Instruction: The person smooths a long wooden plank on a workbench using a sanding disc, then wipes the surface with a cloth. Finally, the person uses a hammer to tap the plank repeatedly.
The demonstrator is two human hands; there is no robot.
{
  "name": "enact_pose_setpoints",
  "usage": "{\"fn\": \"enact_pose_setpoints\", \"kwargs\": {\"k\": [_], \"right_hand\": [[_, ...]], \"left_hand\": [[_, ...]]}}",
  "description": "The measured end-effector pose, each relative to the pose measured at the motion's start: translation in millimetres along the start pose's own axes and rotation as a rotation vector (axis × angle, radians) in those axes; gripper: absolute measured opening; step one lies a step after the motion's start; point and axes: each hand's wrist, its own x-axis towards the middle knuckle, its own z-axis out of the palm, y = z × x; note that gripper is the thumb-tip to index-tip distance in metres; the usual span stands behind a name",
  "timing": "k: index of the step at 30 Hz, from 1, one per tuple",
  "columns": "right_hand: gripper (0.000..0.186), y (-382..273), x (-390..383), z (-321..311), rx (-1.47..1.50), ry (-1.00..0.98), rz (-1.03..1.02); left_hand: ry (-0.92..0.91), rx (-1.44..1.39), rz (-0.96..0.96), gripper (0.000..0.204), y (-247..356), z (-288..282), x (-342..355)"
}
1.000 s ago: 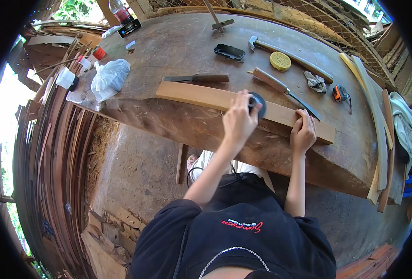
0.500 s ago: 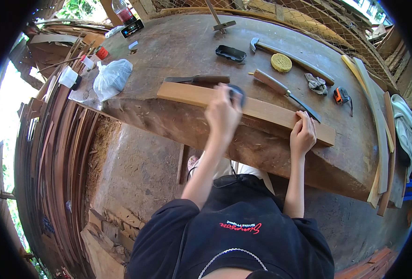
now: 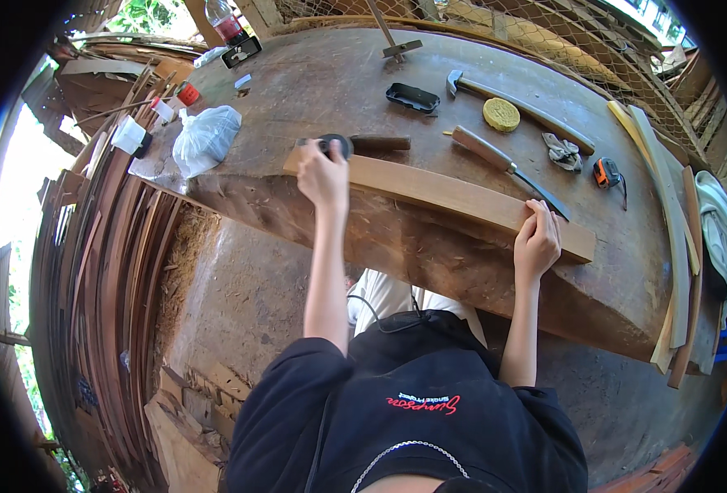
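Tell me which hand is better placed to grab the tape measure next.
Probably your right hand: it rests on the board near the end closest to the tape measure. Your left hand is at the other end, holding a dark round object.

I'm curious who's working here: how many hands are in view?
2. The left hand holds a dark round object at the left end of the wooden plank; the right hand rests on the plank toward its right end. No others show.
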Motion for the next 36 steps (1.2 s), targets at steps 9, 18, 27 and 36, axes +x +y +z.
{"fn": "enact_pose_setpoints", "kwargs": {"k": [9,18,27,36], "right_hand": [[0.02,0.8,3.2,-3.1,0.003,-0.017,-0.012],[0.019,-1.5,1.5,-0.6,0.007,-0.003,-0.013],[0.021,0.8,2.6,-3.1,-0.001,-0.017,0.005],[0.019,1.5,1.5,-1.4,0.014,-0.01,-0.013]], "left_hand": [[-0.233,-0.428,0.417,0.035,98.1,-6.0,-125.6],[0.097,0.04,-0.04,0.033,-22.3,4.8,20.1],[-0.171,-0.468,0.463,0.035,107.5,-3.7,-136.3],[0.013,-0.07,0.099,0.039,-24.1,-10.4,7.6]]}}
